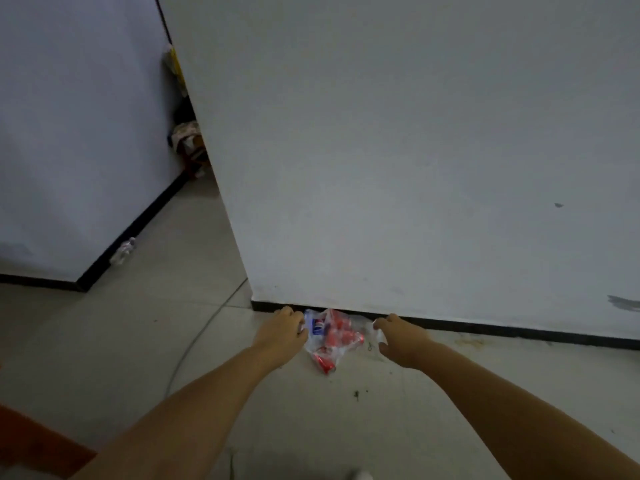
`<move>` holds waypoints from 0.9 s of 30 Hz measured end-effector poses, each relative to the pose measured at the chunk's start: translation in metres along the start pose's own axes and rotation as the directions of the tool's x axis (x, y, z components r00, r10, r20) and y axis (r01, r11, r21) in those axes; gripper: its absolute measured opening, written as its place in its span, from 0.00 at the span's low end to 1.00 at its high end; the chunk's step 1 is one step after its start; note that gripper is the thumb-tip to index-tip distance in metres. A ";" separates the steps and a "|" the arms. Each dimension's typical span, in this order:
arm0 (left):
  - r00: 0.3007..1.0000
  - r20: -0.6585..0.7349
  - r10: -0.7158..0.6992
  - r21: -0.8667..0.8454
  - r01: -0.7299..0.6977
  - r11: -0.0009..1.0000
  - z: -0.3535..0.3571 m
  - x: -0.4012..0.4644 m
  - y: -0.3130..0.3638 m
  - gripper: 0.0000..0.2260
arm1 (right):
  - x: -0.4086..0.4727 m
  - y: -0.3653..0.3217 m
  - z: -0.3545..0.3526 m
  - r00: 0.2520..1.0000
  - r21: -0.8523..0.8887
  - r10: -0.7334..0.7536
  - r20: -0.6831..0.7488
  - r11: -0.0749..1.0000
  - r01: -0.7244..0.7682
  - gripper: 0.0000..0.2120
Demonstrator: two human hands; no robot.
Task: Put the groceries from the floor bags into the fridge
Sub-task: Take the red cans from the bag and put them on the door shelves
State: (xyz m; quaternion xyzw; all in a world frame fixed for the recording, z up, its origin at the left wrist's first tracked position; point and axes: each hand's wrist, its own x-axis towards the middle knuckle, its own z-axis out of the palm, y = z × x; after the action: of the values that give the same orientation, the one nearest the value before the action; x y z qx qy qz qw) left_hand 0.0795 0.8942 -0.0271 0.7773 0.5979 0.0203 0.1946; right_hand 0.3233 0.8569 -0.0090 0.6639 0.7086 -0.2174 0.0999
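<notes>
A clear plastic bag (330, 336) lies on the tiled floor against the foot of a white wall. Inside it are several red drink cans (341, 330) and one blue can (318, 327). My left hand (282, 329) grips the bag's left edge with curled fingers. My right hand (393, 336) pinches the bag's right edge between thumb and fingers. No fridge is in view.
A white wall with a black skirting (485, 329) stands right behind the bag. A passage opens to the left, with a crumpled clear bottle (124, 251) by the far skirting and clutter (188, 140) behind the wall corner. A thin cable (197, 336) curves over the floor.
</notes>
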 end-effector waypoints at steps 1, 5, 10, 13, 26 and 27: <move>1.000 0.028 0.015 0.003 -0.015 1.000 0.005 0.019 -0.001 0.13 | 0.018 0.003 0.000 1.000 0.003 0.009 0.019 1.000 -0.009 0.22; 0.997 0.059 0.055 -0.018 -0.054 0.998 0.025 0.098 -0.010 0.13 | 0.101 0.013 -0.005 0.998 0.005 -0.022 0.052 1.000 0.022 0.21; 0.988 0.140 -0.071 -0.115 0.088 0.990 0.061 0.178 -0.043 0.17 | 0.203 0.020 0.014 0.987 0.066 -0.082 0.141 0.995 0.073 0.23; 0.974 0.212 -0.075 -0.094 0.097 0.991 0.102 0.217 -0.070 0.17 | 0.265 0.031 0.056 0.970 0.104 -0.076 0.233 0.993 0.053 0.21; 0.853 0.486 0.192 0.200 -0.322 0.926 0.449 0.456 -0.222 0.13 | 0.612 0.047 0.374 0.939 0.122 -0.149 0.308 0.986 0.116 0.15; 0.828 0.520 0.208 0.209 -0.360 0.909 0.471 0.466 -0.233 0.14 | 0.630 0.047 0.396 0.931 0.077 -0.175 0.319 0.984 0.159 0.17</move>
State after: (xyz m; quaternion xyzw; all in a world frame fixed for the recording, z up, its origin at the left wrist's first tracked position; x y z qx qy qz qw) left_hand 0.1217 1.2487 -0.6314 0.8584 0.4017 -0.2372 0.2136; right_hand 0.2490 1.2490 -0.6394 0.5585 0.7308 -0.3489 0.1798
